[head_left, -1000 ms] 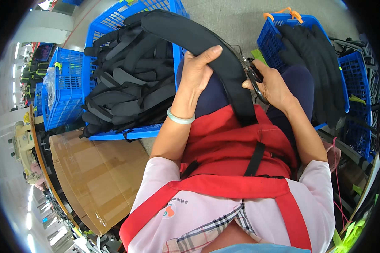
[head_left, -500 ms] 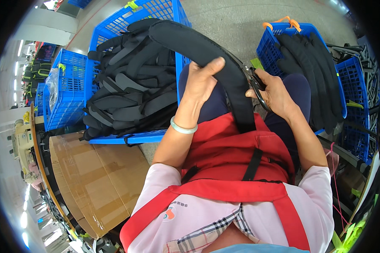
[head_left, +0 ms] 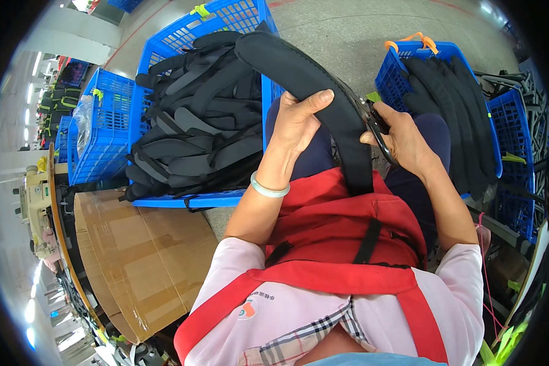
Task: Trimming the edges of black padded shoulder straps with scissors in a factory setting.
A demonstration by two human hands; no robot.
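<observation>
My left hand (head_left: 299, 119) grips a long black padded strap (head_left: 311, 85) that arcs from above the left crate down across my lap onto the red apron (head_left: 341, 226). A pale green bangle sits on that wrist. My right hand (head_left: 402, 137) holds small black scissors (head_left: 375, 125) against the strap's right edge, fingers closed around the handles.
A blue plastic crate (head_left: 165, 61) at my left is piled with black straps. Another blue crate (head_left: 402, 64) at my right holds more straps. Further blue crates (head_left: 94, 140) stand at the far left. A flattened cardboard box (head_left: 134, 256) lies at lower left. Grey concrete floor lies beyond.
The strap has slid further up and left through my hands, and my left hand has shifted its grip along it. My right hand stays at the strap's edge with the scissors.
</observation>
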